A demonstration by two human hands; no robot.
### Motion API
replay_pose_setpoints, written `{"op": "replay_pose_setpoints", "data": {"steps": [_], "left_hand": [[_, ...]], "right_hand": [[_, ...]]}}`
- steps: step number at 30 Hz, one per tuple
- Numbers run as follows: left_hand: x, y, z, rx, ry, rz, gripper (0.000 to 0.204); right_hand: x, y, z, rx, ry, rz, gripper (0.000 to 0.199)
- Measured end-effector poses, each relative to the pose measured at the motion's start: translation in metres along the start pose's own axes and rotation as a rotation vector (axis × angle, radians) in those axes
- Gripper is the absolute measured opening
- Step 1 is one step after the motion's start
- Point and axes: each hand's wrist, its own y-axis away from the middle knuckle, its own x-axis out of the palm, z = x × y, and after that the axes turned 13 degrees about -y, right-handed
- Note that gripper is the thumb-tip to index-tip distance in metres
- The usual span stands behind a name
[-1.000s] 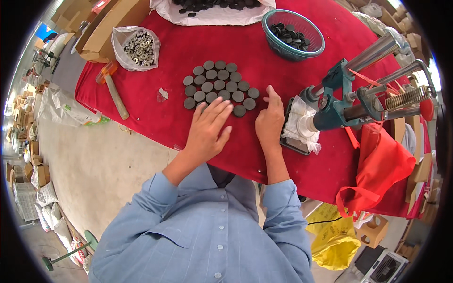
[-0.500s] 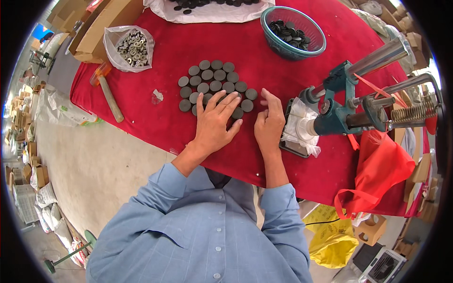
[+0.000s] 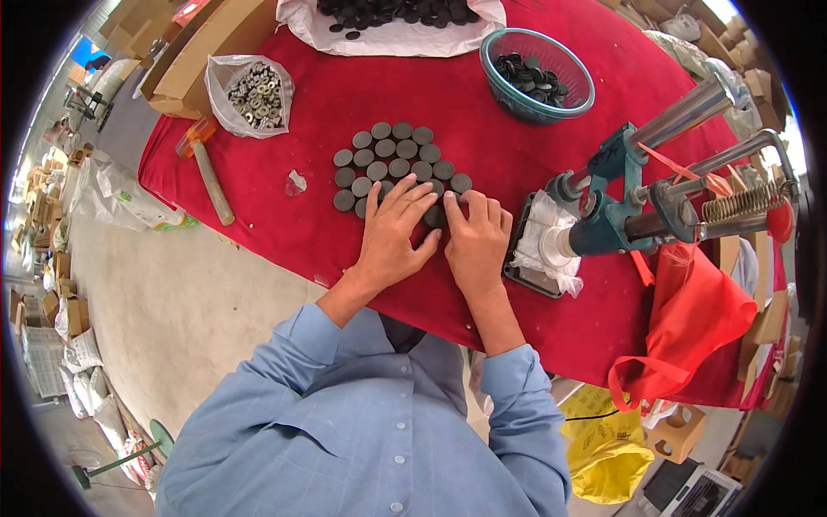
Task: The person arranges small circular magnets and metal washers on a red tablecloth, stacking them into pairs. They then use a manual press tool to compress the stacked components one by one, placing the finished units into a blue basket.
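A cluster of dark grey round discs (image 3: 384, 149) lies flat, side by side, on the red cloth (image 3: 327, 95). My left hand (image 3: 392, 237) rests over the near edge of the cluster, fingers stretched out and slightly apart on the discs. Beside it, my right hand (image 3: 479, 237) lies at the near right edge, its index fingertip on or against a disc and the other fingers loosely extended. Neither hand grips anything. Some discs are partly hidden beneath the fingers.
A teal hand press (image 3: 616, 194) stands at right, a red bag (image 3: 689, 302) nearer. Behind are a bowl (image 3: 579, 72) of black discs and a white sack (image 3: 301, 33) bearing more. At left lie a hammer (image 3: 211, 183) and a plastic bag (image 3: 226, 110) of metal parts.
My right hand has moved left from the cloth beside the press onto the edge of the discs. My left hand stays on the cluster. The whole view has shifted slightly.
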Motion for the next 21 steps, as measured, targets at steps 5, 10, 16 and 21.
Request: {"op": "replay_pose_setpoints", "data": {"steps": [5,10,16,21], "left_hand": [[0.002,0.003,0.004,-0.035,0.054,-0.121,0.046],[-0.024,-0.006,0.018,-0.077,0.088,-0.241,0.045],[-0.048,-0.022,0.080,-0.147,-0.010,-0.192,0.045],[-0.049,-0.056,0.103,0.012,-0.045,0.039,0.048]], "right_hand": [[0.014,-0.008,0.001,-0.015,0.058,-0.007,0.029],[0.015,-0.003,-0.004,-0.006,-0.053,-0.056,0.031],[0.010,-0.001,-0.014,0.227,-0.234,-0.171,0.053],[0.016,-0.003,-0.015,0.304,-0.357,-0.115,0.054]]}}
